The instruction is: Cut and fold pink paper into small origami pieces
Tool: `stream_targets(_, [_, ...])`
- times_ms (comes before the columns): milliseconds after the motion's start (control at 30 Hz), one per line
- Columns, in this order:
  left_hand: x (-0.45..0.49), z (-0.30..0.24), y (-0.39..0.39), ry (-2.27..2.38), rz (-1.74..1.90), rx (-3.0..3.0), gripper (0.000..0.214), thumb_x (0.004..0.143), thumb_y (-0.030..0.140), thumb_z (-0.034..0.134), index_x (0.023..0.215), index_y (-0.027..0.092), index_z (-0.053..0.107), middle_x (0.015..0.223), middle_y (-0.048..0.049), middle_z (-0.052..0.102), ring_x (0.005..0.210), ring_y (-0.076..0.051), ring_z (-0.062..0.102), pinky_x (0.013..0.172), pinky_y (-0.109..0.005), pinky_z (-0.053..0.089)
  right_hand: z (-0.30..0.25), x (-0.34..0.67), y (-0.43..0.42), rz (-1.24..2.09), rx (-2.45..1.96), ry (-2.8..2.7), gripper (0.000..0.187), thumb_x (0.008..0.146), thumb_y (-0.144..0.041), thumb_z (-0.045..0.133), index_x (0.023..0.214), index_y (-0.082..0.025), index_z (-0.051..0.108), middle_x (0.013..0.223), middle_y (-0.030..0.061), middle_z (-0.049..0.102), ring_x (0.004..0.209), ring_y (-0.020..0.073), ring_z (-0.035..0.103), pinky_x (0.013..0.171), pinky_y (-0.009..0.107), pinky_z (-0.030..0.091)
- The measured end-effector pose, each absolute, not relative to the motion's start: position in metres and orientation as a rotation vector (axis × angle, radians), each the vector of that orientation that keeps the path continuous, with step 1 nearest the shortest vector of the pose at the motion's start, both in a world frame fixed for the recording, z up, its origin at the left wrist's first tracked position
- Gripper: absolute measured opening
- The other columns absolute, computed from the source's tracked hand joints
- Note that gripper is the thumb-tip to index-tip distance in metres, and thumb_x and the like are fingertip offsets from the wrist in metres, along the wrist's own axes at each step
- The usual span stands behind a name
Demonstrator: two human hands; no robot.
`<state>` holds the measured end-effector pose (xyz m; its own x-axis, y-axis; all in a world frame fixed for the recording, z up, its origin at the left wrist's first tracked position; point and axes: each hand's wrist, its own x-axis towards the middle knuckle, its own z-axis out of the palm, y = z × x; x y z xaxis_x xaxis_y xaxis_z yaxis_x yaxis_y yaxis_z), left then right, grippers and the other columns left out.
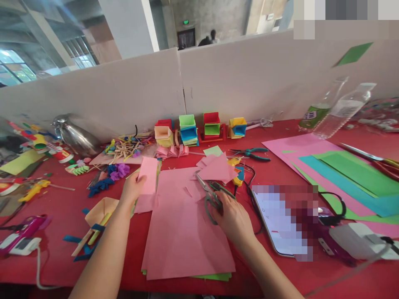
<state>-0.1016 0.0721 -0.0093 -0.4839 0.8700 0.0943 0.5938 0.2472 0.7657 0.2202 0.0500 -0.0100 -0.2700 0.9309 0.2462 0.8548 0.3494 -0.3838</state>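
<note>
My left hand [132,189] pinches a pink paper piece [148,174] at its side, left of the large sheets. More pink paper lies just beneath it. My right hand [232,214] is closed around the handles of a pair of scissors [206,189], its blades pointing up and left over a stack of large pink sheets [187,236]. Beside those fingers is a dark green tool [222,189], partly hidden by the hand. Smaller pink paper pieces [215,168] overlap the stack's far edge, and a thin pink scrap [188,191] rests on top.
Folded paper boxes [188,131] line the white partition. Pliers [258,154] and a yellow glue gun [238,176] lie past the stack. A phone [274,224], power strip [330,241], coloured sheets [343,174] and bottles [346,110] are right; a metal jug [76,135] stands left.
</note>
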Motion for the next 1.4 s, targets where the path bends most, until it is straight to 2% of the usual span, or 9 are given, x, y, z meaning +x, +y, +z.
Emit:
stream_targets(100, [-0.099, -0.006, 0.069, 2.025, 1.258, 1.248, 0.04, 0.076, 0.043, 0.046, 0.098, 0.012, 0.058, 0.095, -0.0082, 0.068, 0.083, -0.021, 0.063, 0.069, -0.027, 0.048, -0.009, 0.219, 0.049, 0.329, -1.567, -2.104, 0.03, 0.078, -0.028, 0.05, 0.106, -0.018, 0.055, 0.093, 0.0063, 0.067, 0.081, 0.0216, 0.062, 0.064, 0.03, 0.042])
stream_targets(233, [-0.068, -0.003, 0.083, 1.781, 1.288, 1.245, 0.041, 0.068, 0.048, 0.056, 0.088, 0.012, 0.06, 0.085, -0.007, 0.069, 0.079, -0.02, 0.063, 0.071, -0.028, 0.048, -0.005, 0.217, 0.044, 0.51, -1.506, -1.876, 0.03, 0.076, -0.029, 0.05, 0.104, -0.021, 0.056, 0.094, 0.0045, 0.066, 0.078, 0.0186, 0.062, 0.063, 0.028, 0.044])
stream_targets(433, [0.021, -0.004, 0.134, 1.583, 1.201, 1.28, 0.029, 0.067, 0.037, 0.062, 0.082, 0.013, 0.061, 0.078, -0.0065, 0.068, 0.073, -0.019, 0.063, 0.063, -0.027, 0.048, -0.006, 0.22, 0.04, 0.717, -1.398, -1.474, 0.039, 0.078, -0.03, 0.054, 0.115, -0.021, 0.051, 0.095, 0.0042, 0.064, 0.07, 0.0145, 0.058, 0.063, 0.027, 0.047])
stream_targets(600, [0.069, -0.007, 0.162, 1.564, 1.182, 1.311, 0.019, 0.075, 0.028, 0.056, 0.085, 0.013, 0.061, 0.085, -0.0078, 0.069, 0.073, -0.017, 0.065, 0.062, -0.024, 0.049, -0.011, 0.228, 0.042, 0.751, -1.305, -1.329, 0.038, 0.078, -0.03, 0.055, 0.114, -0.018, 0.052, 0.092, 0.0063, 0.063, 0.071, 0.0147, 0.057, 0.062, 0.027, 0.049])
stream_targets(767, [0.038, -0.007, 0.171, 1.754, 1.221, 1.305, 0.039, 0.075, 0.02, 0.057, 0.113, 0.011, 0.051, 0.098, -0.012, 0.067, 0.081, -0.018, 0.065, 0.067, -0.026, 0.05, -0.01, 0.23, 0.042, 0.778, -1.258, -1.256, 0.036, 0.079, -0.03, 0.055, 0.114, -0.018, 0.052, 0.093, 0.0064, 0.062, 0.071, 0.0141, 0.057, 0.062, 0.027, 0.049])
stream_targets(900, [-0.013, 0.0, 0.152, 1.864, 1.195, 1.347, 0.044, 0.073, 0.019, 0.059, 0.115, 0.012, 0.049, 0.099, -0.0117, 0.068, 0.082, -0.02, 0.066, 0.069, -0.028, 0.05, -0.008, 0.229, 0.04, 0.812, -1.228, -1.242, 0.035, 0.079, -0.03, 0.055, 0.113, -0.019, 0.052, 0.092, 0.006, 0.062, 0.068, 0.0133, 0.055, 0.062, 0.027, 0.049])
stream_targets(1133, [-0.1, -0.008, 0.062, 2.132, 1.032, 1.315, 0.053, 0.074, 0.029, 0.055, 0.123, 0.016, 0.042, 0.095, -0.0103, 0.067, 0.083, -0.024, 0.066, 0.067, -0.033, 0.052, -0.007, 0.23, 0.039, 0.859, -1.223, -1.231, 0.036, 0.08, -0.031, 0.054, 0.114, -0.019, 0.051, 0.094, 0.0063, 0.062, 0.07, 0.0135, 0.056, 0.062, 0.026, 0.048])
stream_targets(1300, [-0.111, -0.018, 0.033, 2.586, 0.643, 1.608, 0.051, 0.075, 0.026, 0.051, 0.123, 0.009, 0.043, 0.111, -0.0197, 0.059, 0.108, -0.034, 0.054, 0.088, -0.046, 0.044, -0.006, 0.224, 0.039, 0.827, -1.247, -1.282, 0.037, 0.079, -0.031, 0.055, 0.114, -0.019, 0.052, 0.09, 0.0046, 0.061, 0.068, 0.013, 0.054, 0.059, 0.025, 0.046])
stream_targets(1400, [-0.087, -0.014, 0.021, 2.614, 0.634, 1.988, 0.047, 0.078, 0.03, 0.049, 0.121, 0.011, 0.045, 0.122, -0.0199, 0.051, 0.121, -0.035, 0.042, 0.099, -0.05, 0.033, -0.007, 0.225, 0.038, 0.81, -1.307, -1.328, 0.038, 0.079, -0.032, 0.054, 0.114, -0.019, 0.051, 0.087, 0.0044, 0.061, 0.067, 0.0133, 0.054, 0.059, 0.025, 0.046])
